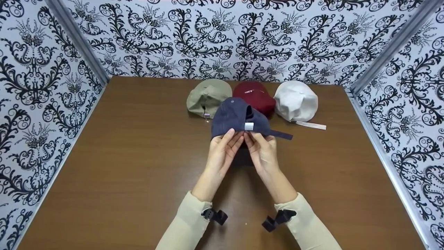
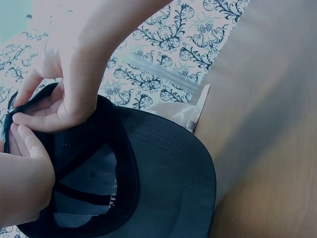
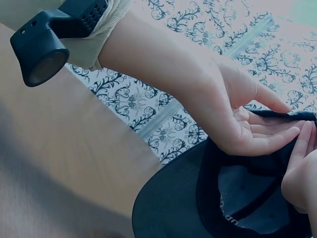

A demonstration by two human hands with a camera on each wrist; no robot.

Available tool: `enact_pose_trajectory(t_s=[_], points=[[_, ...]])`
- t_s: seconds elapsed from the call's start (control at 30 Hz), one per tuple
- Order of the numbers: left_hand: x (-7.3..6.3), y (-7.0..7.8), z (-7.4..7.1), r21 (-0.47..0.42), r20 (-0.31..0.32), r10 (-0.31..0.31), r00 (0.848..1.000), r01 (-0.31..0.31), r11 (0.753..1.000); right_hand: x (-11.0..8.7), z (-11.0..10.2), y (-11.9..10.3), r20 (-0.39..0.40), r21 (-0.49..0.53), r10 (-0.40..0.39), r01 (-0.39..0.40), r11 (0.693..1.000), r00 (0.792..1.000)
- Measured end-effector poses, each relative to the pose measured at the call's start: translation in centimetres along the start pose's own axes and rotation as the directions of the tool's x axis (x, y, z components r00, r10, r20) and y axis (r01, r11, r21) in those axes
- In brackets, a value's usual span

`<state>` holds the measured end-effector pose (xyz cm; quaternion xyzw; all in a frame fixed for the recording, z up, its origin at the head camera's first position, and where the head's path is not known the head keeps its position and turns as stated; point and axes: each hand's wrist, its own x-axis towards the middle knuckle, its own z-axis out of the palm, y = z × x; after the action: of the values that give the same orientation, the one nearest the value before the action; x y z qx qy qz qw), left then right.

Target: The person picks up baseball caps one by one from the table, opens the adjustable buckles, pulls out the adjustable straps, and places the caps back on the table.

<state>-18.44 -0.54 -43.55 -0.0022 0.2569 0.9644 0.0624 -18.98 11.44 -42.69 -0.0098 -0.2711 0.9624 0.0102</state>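
A navy blue cap [image 1: 229, 116] is held up over the table, its back opening and strap toward me. My left hand [image 1: 222, 149] pinches the back edge left of the silvery buckle [image 1: 249, 126], thumb outside and fingers inside. On the other side of the buckle, my right hand [image 1: 263, 149] pinches the same edge. The loose strap end [image 1: 282, 134] sticks out to the right. Both wrist views show the fingertips meeting at the back band, with the cap's brim [image 2: 173, 173] below and the dark inside of the crown open toward the cameras.
At the back of the wooden table [image 1: 145, 146] lie an olive cap [image 1: 210, 92], a red cap [image 1: 255, 95] and a white cap [image 1: 296, 100] with its strap [image 1: 312, 125] extended. Patterned wall panels [image 1: 215, 41] enclose the back and sides. Each sleeve carries a black wrist camera.
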Motion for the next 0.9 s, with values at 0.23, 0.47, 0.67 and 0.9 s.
enact_pose_trajectory(t_s=[0.23,0.47,0.67,0.9], points=[[0.25,0.01,0.49,0.04,-0.097,0.001,0.995,0.003,0.999,-0.11,-0.04,0.09,-0.014,-0.026,0.009,-0.01,1.0,1.0],[0.17,0.1,0.47,0.041,-0.119,0.004,0.993,0.001,0.999,-0.2,-0.12,0.06,-0.017,-0.025,0.033,-0.033,0.999,0.999],[0.23,0.39,0.31,0.039,-0.129,0.012,0.992,-0.007,0.999,-0.26,0.09,-0.14,-0.026,-0.018,0.052,-0.052,0.998,0.998],[0.34,0.69,0.01,0.043,-0.147,0.016,0.989,-0.01,0.999,-0.3,0.35,-0.36,-0.035,-0.008,0.063,-0.063,0.998,0.997]])
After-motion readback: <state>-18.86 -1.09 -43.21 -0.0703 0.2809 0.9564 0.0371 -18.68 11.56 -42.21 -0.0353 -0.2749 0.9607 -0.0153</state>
